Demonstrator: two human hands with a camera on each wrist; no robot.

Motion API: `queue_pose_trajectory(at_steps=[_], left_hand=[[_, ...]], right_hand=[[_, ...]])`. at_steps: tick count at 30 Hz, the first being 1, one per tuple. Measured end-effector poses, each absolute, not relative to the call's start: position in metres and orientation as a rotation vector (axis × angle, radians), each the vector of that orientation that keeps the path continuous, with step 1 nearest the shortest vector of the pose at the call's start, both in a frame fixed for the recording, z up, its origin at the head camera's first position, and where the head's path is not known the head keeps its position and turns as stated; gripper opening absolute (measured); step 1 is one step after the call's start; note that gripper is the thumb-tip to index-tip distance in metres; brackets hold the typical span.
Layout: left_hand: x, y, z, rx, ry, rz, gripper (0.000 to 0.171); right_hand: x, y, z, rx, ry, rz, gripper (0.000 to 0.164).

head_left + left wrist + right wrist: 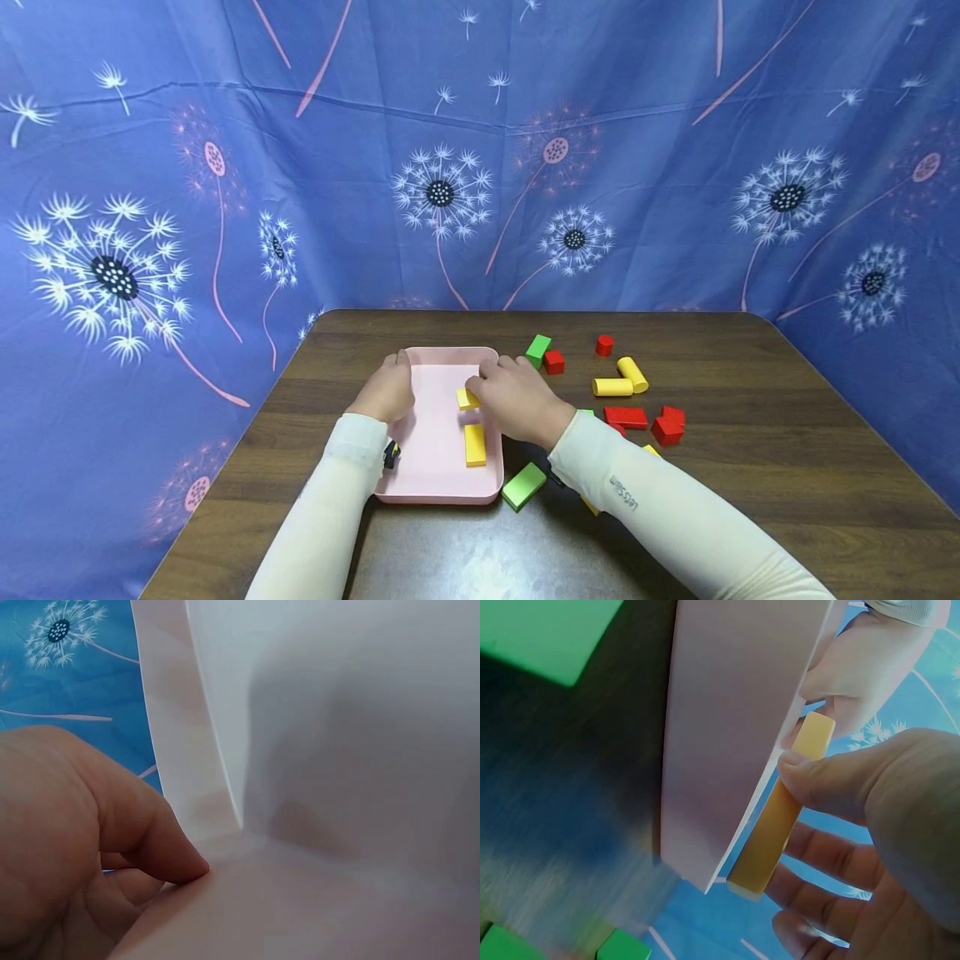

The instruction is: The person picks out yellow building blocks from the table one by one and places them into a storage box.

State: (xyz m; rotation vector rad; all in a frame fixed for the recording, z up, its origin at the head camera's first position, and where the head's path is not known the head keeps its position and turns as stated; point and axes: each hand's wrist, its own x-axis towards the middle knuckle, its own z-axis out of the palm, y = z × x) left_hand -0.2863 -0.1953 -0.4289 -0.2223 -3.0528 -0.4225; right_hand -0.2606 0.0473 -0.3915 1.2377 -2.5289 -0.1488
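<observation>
A pink tray (431, 479) stands on the table. My left hand (386, 390) pinches its left wall near the far corner, and the left wrist view shows a fingertip pressed against the tray's inner side. My right hand (522, 402) is over the tray's right edge. Between its thumb and fingers it holds a yellow rectangular block (769, 836), raised above the tray floor. Another yellow rectangular block (475, 445) lies flat inside the tray, along the right side.
Right of the tray lie green blocks (524, 487), red blocks (626, 417), a red cylinder (604, 345) and two yellow cylinders (612, 387). My right forearm partly covers several pieces. A blue dandelion-print cloth (480, 167) hangs behind the wooden table (787, 467).
</observation>
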Motion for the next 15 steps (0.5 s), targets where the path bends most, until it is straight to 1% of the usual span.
queue_pose_trajectory(at_steps=[9,15], left_hand=[[-0.286,-0.195,-0.429,-0.245,-3.047,-0.393,0.062],[-0.287,-0.196,-0.43,-0.226,-3.041,-0.403,0.061]], right_hand=[[-0.259,0.038,-0.393,1.244,-2.528,-0.11,0.037],[-0.259,0.035,-0.397,1.243,-2.524,-0.166,0.029]])
